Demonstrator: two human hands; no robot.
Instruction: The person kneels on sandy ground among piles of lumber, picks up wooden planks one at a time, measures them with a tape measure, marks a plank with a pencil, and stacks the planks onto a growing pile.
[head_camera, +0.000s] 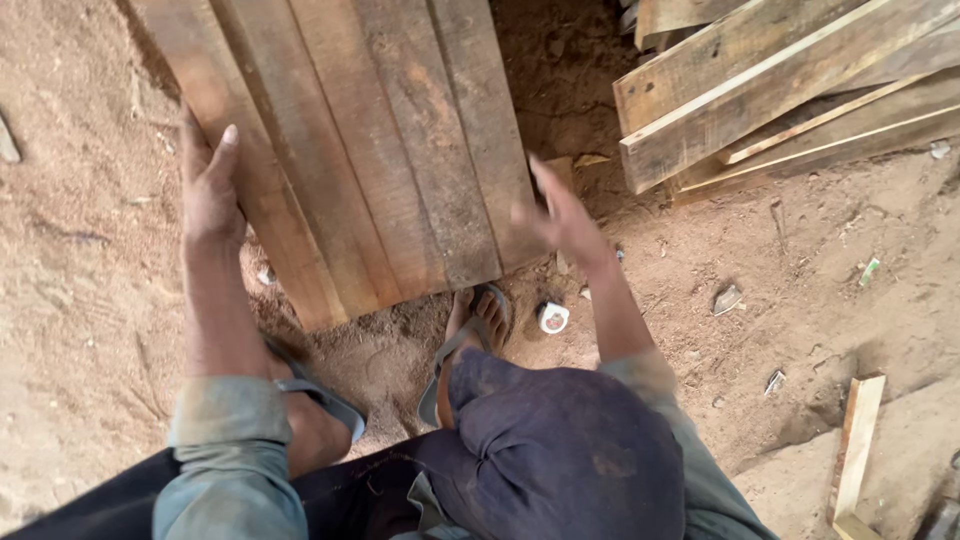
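Head view: I look straight down past the person's knees at a sandy, sawdust-covered floor (90, 260).
Landmark: I take the row of reddish-brown planks (370, 150) as my reference; they lie side by side on the floor, running from the top edge down to just in front of the person's feet.
Left hand (208, 190): I see it flat against the left edge of the planks, near their lower end, fingers (228, 140) stretched out along the outermost board, thumb side touching the wood; it presses rather than wraps.
Right hand (560, 215): blurred, it sits at the right edge of the planks near their lower right corner, fingers (540, 175) spread wide and holding nothing; I cannot tell whether it touches the wood.
Feet: a sandalled foot (480, 315) stands just below the planks' near end; the other sandal (320, 395) is below their lower left corner.
Small can: a little white, round object (553, 317) lies on the floor just right of that foot, below the planks.
Lumber pile: paler, rough-sawn boards (780, 90) are stacked well to the right of the planks, slanting upward.
Loose offcut: a short pale strip of wood (858, 440) lies far to the lower right of the planks.
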